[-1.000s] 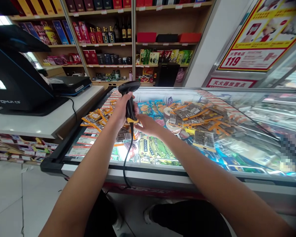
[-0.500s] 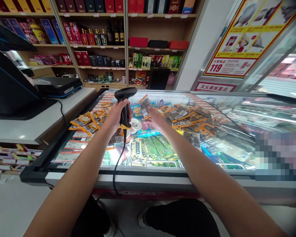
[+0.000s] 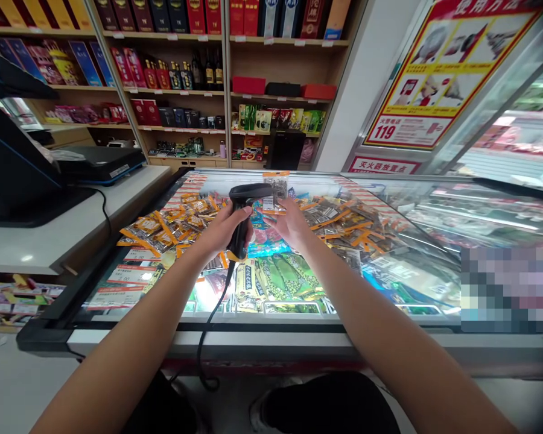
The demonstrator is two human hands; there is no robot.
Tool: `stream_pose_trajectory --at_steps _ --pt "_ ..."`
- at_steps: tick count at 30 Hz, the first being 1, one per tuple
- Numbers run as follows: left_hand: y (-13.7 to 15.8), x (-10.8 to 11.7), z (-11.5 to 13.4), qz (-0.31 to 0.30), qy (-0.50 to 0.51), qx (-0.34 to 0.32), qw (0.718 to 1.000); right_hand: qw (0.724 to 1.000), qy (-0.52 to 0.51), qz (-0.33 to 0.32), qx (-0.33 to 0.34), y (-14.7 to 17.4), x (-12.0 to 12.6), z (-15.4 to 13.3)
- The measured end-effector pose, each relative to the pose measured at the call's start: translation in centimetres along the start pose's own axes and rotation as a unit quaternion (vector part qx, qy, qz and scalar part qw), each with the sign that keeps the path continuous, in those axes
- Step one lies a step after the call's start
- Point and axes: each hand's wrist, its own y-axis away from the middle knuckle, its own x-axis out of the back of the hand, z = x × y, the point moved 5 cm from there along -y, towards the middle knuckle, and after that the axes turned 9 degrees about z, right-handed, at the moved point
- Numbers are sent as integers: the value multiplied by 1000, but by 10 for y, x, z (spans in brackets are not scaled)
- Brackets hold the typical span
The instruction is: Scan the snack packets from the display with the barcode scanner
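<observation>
Head view: left hand [image 3: 222,232] has the black barcode scanner [image 3: 239,238], fingers wrapped round the handle, thumb high up near the scanner head; trigger finger position can't be told. Right hand [image 3: 293,226] holds a small clear packet with orange edges [image 3: 277,188], fingers seemingly pinching its lower right part, the lower ones loosely spread beneath; exact grip partly hidden. Packet is raised roughly upright over the freezer [image 3: 257,339], white label [image 3: 268,204] at its lower left. Scanner head points across at it and overlaps its left edge in view; touching or just apart, can't tell.

Step in hand, by judgement: scanning this packet. Next move likely calls for squaring the label to the scanner window, a small gap between, both hands steady, then a trigger pull. Whether the scan has registered: not visible.

Around: left pile of packets [image 3: 181,223] and right pile of packets [image 3: 350,218] on the freezer's glass, hands between them. Green bags [image 3: 294,274] below the glass, nearer the body. Scanner cable [image 3: 208,322] hangs over the front edge. White tabletop [image 3: 36,248] off to the left, bearing a scale [image 3: 104,160].
</observation>
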Motion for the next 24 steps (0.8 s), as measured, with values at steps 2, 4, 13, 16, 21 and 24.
stream_pose_trajectory --at_steps 2,4,13,16,21,24 --pt "-3 5 1 12 12 -11 1000 995 -89 -17 -44 2 -2 2" --pt "-5 9 1 16 17 -10 1000 985 -154 -22 -82 3 -4 3" --pt "-7 12 -1 -6 25 -6 1000 991 -95 -15 -92 -2 -8 8" --pt "-8 17 4 9 25 -6 1000 999 40 -11 -33 -6 -2 8" --pt "-10 32 20 89 72 -3 993 866 495 54 56 -2 19 10" --pt "-10 38 24 144 99 15 985 811 583 36 13 1 22 19"
